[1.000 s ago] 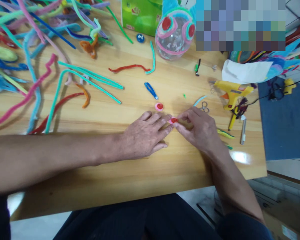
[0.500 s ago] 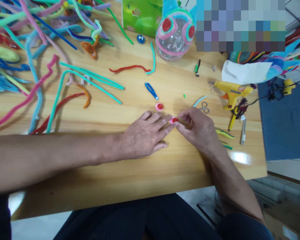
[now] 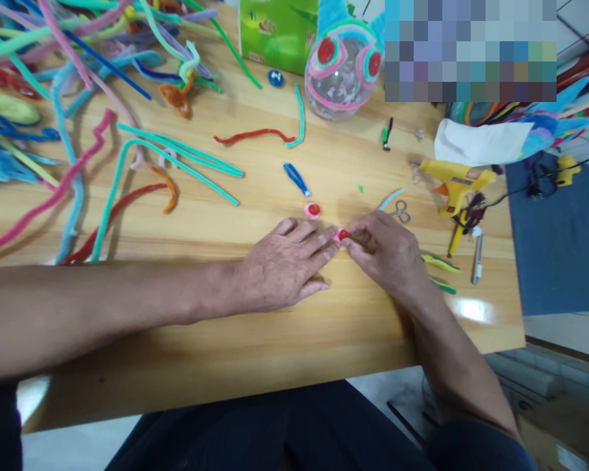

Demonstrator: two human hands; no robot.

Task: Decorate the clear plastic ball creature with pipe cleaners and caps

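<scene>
Between my hands on the wooden table is a small pink and red pipe cleaner coil (image 3: 343, 235), a red spiral over a pink one. My left hand (image 3: 292, 265) lies palm down with fingers spread, its index and middle fingertips against the coil's left edge. From the other side, the thumb and index finger of my right hand (image 3: 385, 248) pinch the red part. Just beyond my left fingers sits a similar coil (image 3: 313, 210), with a blue hair clip (image 3: 297, 179) behind it.
Several pipe cleaners (image 3: 93, 52) are heaped at the left. At the back stand a green package (image 3: 275, 36) and a clear ball with pipe cleaner eyes (image 3: 341, 82). On the right lie a glue gun (image 3: 456, 180), scissors (image 3: 401, 210), yellow-green pliers (image 3: 440, 263) and a utility knife (image 3: 478, 256).
The red part of the coil looks slightly turned or tilted under my right fingers. Both hands stay in nearly the same place.
</scene>
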